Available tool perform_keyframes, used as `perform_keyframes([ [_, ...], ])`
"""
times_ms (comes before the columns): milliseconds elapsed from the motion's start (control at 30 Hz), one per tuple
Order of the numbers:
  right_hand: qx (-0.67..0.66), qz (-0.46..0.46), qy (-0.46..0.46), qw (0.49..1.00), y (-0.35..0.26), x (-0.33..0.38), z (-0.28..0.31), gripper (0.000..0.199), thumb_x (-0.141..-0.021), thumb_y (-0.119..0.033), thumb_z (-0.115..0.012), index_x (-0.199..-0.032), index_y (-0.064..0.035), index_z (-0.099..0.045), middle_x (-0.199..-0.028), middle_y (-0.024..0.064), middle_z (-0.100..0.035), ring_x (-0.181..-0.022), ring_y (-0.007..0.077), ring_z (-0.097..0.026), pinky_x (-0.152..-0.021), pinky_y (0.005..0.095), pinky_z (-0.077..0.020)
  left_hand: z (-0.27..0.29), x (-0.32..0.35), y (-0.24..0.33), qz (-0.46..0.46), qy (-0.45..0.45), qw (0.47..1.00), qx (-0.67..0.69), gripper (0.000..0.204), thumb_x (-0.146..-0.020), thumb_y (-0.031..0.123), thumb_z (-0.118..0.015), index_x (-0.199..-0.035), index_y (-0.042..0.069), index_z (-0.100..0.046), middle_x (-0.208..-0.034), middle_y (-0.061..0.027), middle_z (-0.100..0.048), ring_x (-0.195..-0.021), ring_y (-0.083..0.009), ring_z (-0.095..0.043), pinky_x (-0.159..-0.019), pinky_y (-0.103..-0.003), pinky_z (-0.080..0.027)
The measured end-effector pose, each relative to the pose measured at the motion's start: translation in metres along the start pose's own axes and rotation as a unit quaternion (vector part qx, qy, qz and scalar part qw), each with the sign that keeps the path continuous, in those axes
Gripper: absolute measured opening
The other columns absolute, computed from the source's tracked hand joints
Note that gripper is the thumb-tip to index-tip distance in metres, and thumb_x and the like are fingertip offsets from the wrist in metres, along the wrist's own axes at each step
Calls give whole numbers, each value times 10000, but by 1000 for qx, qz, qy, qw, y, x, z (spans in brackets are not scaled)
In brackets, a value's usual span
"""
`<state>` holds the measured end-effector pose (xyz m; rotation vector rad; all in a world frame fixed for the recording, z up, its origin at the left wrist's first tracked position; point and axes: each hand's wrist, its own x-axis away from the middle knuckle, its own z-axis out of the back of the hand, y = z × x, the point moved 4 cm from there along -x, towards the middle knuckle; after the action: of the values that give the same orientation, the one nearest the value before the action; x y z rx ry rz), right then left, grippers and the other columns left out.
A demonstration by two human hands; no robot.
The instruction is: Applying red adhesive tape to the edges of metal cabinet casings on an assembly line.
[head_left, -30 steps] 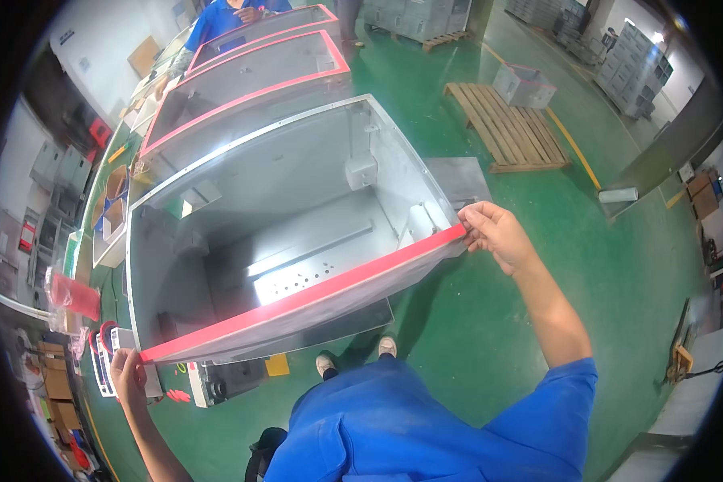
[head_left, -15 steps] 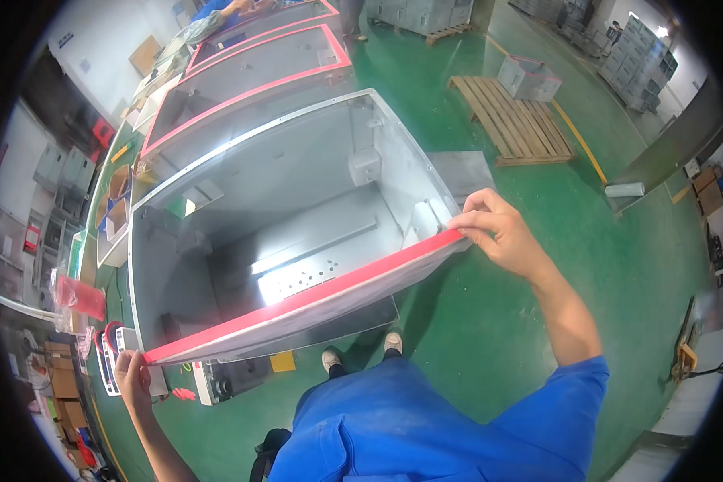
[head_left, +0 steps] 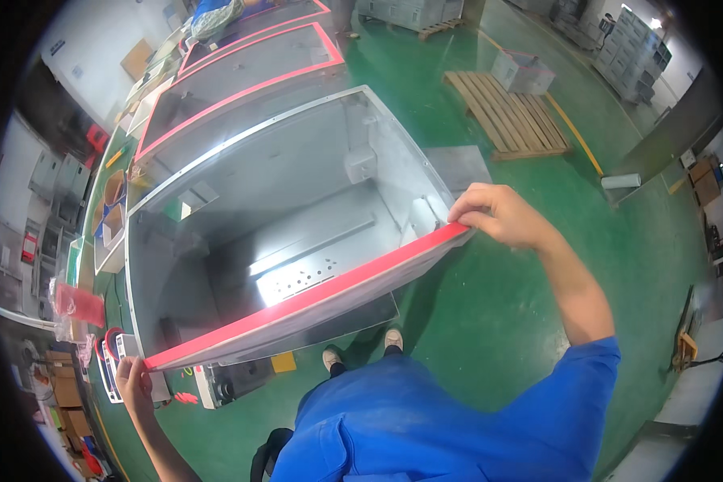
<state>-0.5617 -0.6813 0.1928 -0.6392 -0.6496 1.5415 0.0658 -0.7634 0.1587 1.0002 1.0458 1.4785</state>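
In the head view, your left hand [head_left: 135,384] has its thumb and fingertips brought together on the left end of the red tape [head_left: 313,299], at the near left corner of the grey metal cabinet [head_left: 233,181]. Your right hand [head_left: 502,215] pinches the tape's other end at the near right corner, thumb and forefinger almost meeting and the remaining fingers curled; you cannot tell from here whether those fingertips also press on the metal. Between your hands the tape runs along the cabinet's near rim. The cabinet is straight in front of you, open side up, with a red-edged cabinet [head_left: 241,71] just beyond it. As for writing, the small dark sign [head_left: 57,47] on the wall and the red-and-white box [head_left: 29,247] at far left carry marks too small to read.
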Motion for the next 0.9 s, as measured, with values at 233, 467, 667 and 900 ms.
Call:
perform_keyframes([
  [233, -25, -27, -47, 998, 2, -4, 2, 123, -770, -47, -542, -856, -55, -630, -810, 92, -562, -791, 217, -542, -730, 307, -424, -2, 0, 1, -13, -29, 999, 13, 109, -841, 104, -547, -740, 110, -504, -573, 70, -444, -379, 14, -288, -329, -137, -175],
  [467, -17, -38, -60, 997, 0, -5, 2, 112, -769, -52, -544, -846, -52, -626, -824, 93, -562, -801, 216, -541, -738, 313, -424, -5, 2, 5, 2, -21, 1000, 18, 98, -839, 101, -553, -751, 114, -513, -588, 81, -458, -398, 32, -300, -334, -120, -190],
  [667, -14, -38, -59, 997, -1, -5, 3, 108, -766, -54, -548, -840, -48, -626, -813, 93, -562, -785, 217, -545, -723, 309, -427, -8, 4, 7, 6, -28, 999, 24, 93, -841, 108, -554, -756, 116, -516, -609, 82, -472, -414, 39, -309, -343, -110, -195],
  [900, 1, -25, -50, 998, -2, -6, 2, 118, -752, -48, -547, -837, -44, -630, -801, 93, -569, -775, 212, -548, -713, 307, -430, -3, 1, 1, -8, -9, 1000, 8, 123, -845, 130, -551, -749, 91, -485, -570, 52, -450, -366, 13, -263, -326, -146, -148],
])
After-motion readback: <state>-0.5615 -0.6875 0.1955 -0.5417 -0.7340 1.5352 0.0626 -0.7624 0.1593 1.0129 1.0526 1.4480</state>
